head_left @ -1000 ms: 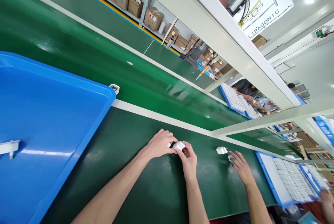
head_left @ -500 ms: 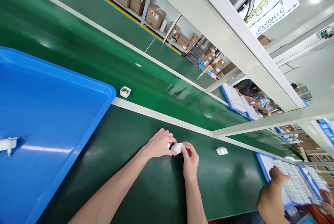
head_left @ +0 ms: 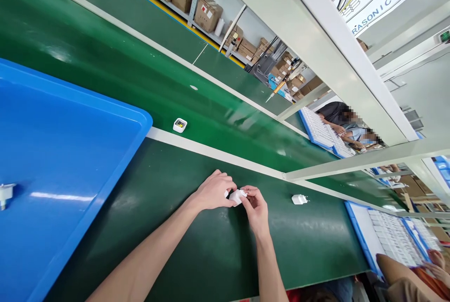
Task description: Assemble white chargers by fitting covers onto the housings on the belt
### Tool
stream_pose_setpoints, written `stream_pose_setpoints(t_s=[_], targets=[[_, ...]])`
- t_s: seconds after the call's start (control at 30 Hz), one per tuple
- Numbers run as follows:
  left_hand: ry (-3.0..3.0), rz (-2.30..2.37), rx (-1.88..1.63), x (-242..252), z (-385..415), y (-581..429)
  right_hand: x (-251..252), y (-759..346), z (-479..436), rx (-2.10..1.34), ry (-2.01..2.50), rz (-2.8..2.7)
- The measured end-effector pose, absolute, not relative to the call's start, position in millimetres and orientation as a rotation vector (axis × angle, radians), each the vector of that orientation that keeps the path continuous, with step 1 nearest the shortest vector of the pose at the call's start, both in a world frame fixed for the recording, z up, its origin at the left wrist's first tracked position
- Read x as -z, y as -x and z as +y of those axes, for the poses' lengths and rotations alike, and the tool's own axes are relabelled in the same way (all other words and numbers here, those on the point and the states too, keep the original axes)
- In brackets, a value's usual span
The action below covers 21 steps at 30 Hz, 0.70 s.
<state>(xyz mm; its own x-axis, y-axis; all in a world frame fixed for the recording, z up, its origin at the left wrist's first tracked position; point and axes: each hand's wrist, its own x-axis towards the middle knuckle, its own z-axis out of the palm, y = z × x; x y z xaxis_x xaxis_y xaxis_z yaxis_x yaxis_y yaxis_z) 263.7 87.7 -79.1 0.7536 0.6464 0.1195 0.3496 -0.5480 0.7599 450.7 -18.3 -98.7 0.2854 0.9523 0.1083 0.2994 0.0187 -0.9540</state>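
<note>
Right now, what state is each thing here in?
Left hand: gripping the white charger.
Right hand: pinching the same charger.
Second white charger: lying on the green belt.
Small white square piece: on the belt, yellow inside.
Blue tray: one white plug part lying in it.

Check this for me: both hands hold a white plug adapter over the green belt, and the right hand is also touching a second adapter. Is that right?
Not quite: the right hand is not touching the second adapter, which lies apart on the green belt, to the right of the hands. The left hand and right hand do hold the white plug adapter over the belt, as the head view shows.
</note>
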Motion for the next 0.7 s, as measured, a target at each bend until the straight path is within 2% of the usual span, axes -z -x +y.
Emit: stream_pose_setpoints(t_s=[0.23, 0.37, 0.5, 0.7], targets=[[-2.189, 0.738, -0.535, 79, 86, -262, 89, -442, -29, -0.782, 1.604, -1.3], [-2.125, 0.771, -0.563, 80, 86, -262, 98, -450, -42, -0.67, 1.715, -1.276], [-1.988, 0.855, -0.599, 82, 87, -261, 99, -498, -56, -0.454, 1.854, -1.178], [-1.877, 0.929, -0.593, 87, 92, -260, 83, -596, -88, 0.058, 2.047, -0.944]])
